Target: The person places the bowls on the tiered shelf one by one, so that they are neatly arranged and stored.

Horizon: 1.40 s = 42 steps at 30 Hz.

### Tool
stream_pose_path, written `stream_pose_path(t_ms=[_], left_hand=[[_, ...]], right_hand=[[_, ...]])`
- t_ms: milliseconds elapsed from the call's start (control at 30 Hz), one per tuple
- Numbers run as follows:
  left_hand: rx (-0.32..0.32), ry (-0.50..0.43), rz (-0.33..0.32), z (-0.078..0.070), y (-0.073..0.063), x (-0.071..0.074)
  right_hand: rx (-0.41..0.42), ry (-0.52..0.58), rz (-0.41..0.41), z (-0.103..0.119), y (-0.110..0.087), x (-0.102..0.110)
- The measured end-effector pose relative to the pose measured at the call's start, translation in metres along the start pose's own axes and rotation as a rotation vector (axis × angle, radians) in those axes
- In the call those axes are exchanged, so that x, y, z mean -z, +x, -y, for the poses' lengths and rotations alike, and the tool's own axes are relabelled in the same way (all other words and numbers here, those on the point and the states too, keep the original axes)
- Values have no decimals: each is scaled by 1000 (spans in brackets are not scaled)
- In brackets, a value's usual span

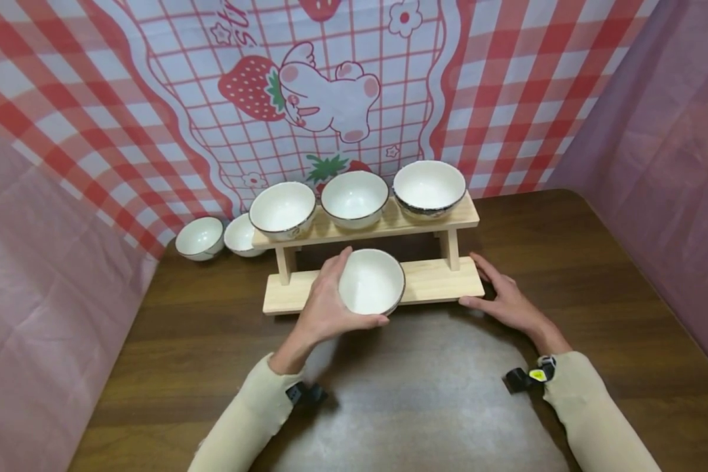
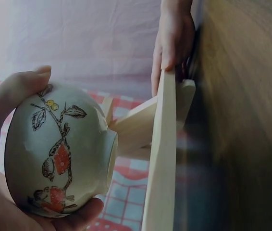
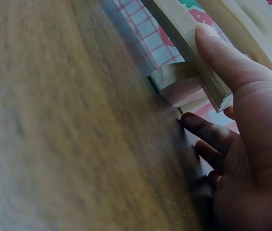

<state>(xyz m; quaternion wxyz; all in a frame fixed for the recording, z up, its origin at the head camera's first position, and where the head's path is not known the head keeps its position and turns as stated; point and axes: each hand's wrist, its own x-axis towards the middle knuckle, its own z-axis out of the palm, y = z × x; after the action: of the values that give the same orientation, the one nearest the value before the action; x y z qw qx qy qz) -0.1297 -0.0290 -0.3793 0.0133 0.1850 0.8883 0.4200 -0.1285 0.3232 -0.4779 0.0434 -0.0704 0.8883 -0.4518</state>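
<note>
My left hand [image 1: 328, 303] grips a white bowl [image 1: 370, 282] by its side, thumb near the front and fingers at the back. In the left wrist view, the bowl [image 2: 61, 154] shows dark branches with red birds and is tipped on its side, its foot facing the pale wooden edge. The bowl overlaps the lower tier of a two-tier wooden stand [image 1: 442, 280] in the head view. At that tier's right end my right hand [image 1: 507, 303] holds the board, thumb [image 3: 222, 53] on its front edge and fingers around the far side.
Along the stand's upper tier sit three white bowls: left [image 1: 283, 208], middle [image 1: 354, 198] and right [image 1: 429, 188]. Two smaller bowls, one at the far left [image 1: 200, 238] and another beside the stand [image 1: 242, 236], rest on the brown table [image 1: 171, 367]. A checked cloth [image 1: 507, 85] hangs behind.
</note>
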Motion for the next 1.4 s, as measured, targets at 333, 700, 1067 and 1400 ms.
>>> stream_pose_path(t_ms=[333, 700, 1067, 1400], left_hand=[[-23, 3, 25, -7, 5, -17], [-38, -14, 58, -19, 16, -36], [-32, -13, 89, -26, 25, -57], [-72, -5, 107, -30, 37, -69]], right_hand=[[2, 6, -4, -4, 1, -1], [2, -1, -9, -6, 1, -1], [12, 9, -11, -7, 1, -2], [1, 7, -11, -5, 1, -2]])
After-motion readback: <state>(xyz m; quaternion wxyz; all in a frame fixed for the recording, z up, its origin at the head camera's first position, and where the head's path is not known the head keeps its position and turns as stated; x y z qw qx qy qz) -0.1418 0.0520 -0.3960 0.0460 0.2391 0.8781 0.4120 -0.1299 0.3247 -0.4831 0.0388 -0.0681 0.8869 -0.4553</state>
